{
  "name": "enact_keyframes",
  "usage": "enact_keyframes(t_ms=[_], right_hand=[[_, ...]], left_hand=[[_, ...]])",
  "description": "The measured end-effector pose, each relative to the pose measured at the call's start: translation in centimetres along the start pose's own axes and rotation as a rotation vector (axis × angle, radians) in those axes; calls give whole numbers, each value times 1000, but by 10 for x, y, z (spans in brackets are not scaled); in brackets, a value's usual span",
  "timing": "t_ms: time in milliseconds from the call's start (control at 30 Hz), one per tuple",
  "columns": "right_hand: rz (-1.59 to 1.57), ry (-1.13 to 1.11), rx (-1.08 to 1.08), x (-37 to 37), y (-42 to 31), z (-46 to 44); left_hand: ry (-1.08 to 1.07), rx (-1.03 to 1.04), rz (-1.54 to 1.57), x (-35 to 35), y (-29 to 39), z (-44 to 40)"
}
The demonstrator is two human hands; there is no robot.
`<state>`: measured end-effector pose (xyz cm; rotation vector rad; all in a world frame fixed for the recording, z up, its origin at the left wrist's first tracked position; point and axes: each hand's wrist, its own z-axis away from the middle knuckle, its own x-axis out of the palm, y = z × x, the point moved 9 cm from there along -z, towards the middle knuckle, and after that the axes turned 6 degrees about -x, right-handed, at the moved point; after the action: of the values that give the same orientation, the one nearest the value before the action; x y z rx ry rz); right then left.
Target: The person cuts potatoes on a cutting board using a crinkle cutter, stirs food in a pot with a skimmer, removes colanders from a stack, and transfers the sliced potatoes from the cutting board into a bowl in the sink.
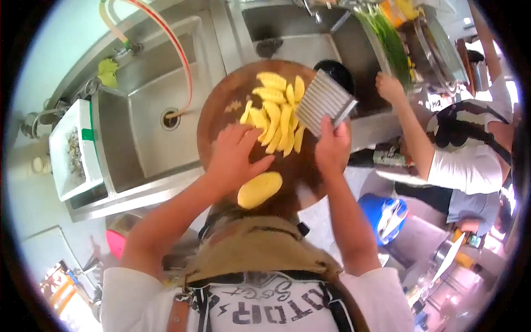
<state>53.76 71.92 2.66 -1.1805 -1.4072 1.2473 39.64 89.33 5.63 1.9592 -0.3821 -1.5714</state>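
A round wooden cutting board [215,119] lies in front of me, with a heap of yellow crinkle-cut potato wedges [285,119] on it. In my right hand [333,148] is a crinkle cutter [322,102], its ridged metal blade turned up at the right of the heap. My left hand [237,152] rests at the heap's lower left, fingers stretched out and touching the nearest wedges. Its thumb points right, just above a peeled potato half [260,190] near the board's front edge. Small potato scraps [233,106] stick to the board's left side.
Behind the board are two steel sinks [146,110], the left with a hose [185,61]. A white foam box [74,152] stands at the left. At the right, a co-worker's hand [390,88] is near green stalks [387,41]. A dark bowl [334,74] sits behind the cutter.
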Motion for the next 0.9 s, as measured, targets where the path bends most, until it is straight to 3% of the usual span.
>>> enact_keyframes(t_ms=[100,233,300,433,567,600,700,833,900], right_hand=[[292,-154,94,-30,-21,45],[470,-292,243,-45,-10,115],[356,-208,270,-47,-8,138],[480,-429,308,-15,3,157],[460,-622,355,38,1,147],[406,-652,360,47,-2,147],[700,-766,177,55,-28,141],[795,-819,187,46,-41,138],[807,-850,185,48,-35,139]], left_hand=[[-331,-171,72,4,10,59],[-540,-219,-88,39,14,71],[-417,-320,44,38,-1,75],[-104,-536,285,12,-36,85],[-180,-656,238,6,-46,88],[-164,-678,399,6,-44,88],[-291,-859,596,33,-38,98],[-388,-963,906,55,-34,107],[-339,-972,822,50,-42,110]])
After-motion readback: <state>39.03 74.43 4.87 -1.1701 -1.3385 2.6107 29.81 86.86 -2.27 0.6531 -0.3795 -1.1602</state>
